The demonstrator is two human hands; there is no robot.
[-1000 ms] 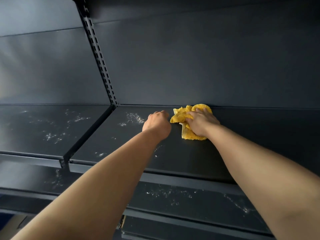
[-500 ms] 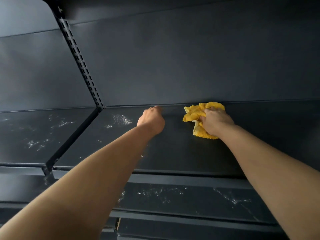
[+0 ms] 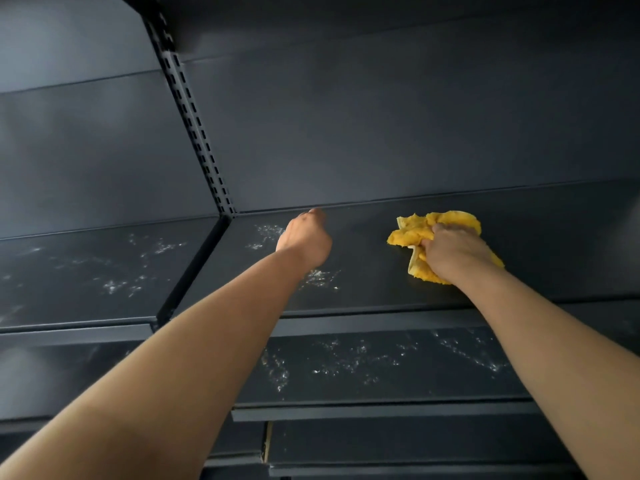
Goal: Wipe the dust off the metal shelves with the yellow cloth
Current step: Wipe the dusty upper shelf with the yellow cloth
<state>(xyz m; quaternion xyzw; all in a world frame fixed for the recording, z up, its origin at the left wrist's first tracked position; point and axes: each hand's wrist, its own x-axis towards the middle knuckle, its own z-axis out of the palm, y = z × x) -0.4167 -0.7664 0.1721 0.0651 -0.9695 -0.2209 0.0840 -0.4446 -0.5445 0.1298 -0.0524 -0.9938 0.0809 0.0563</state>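
A crumpled yellow cloth [image 3: 412, 233] lies pressed on the dark metal shelf [image 3: 374, 289], near the back wall on the right. My right hand [image 3: 453, 251] is closed over it and holds it down. My left hand [image 3: 306, 239] is a closed fist resting on the same shelf, well to the left of the cloth, with nothing visible in it. White dust [image 3: 320, 277] streaks the shelf just in front of the left wrist, and another patch [image 3: 266, 233] lies to the left of that fist.
A slotted upright post [image 3: 194, 126] splits the unit into two bays. The left bay's shelf [image 3: 86, 271] carries scattered dust. The lower shelf [image 3: 381, 362] below is dusty too. Its front edge [image 3: 381, 410] juts out beneath my arms.
My right hand has slid the cloth to the right along the back of the shelf. The left fist has stayed near the post, so the gap between the hands has widened.
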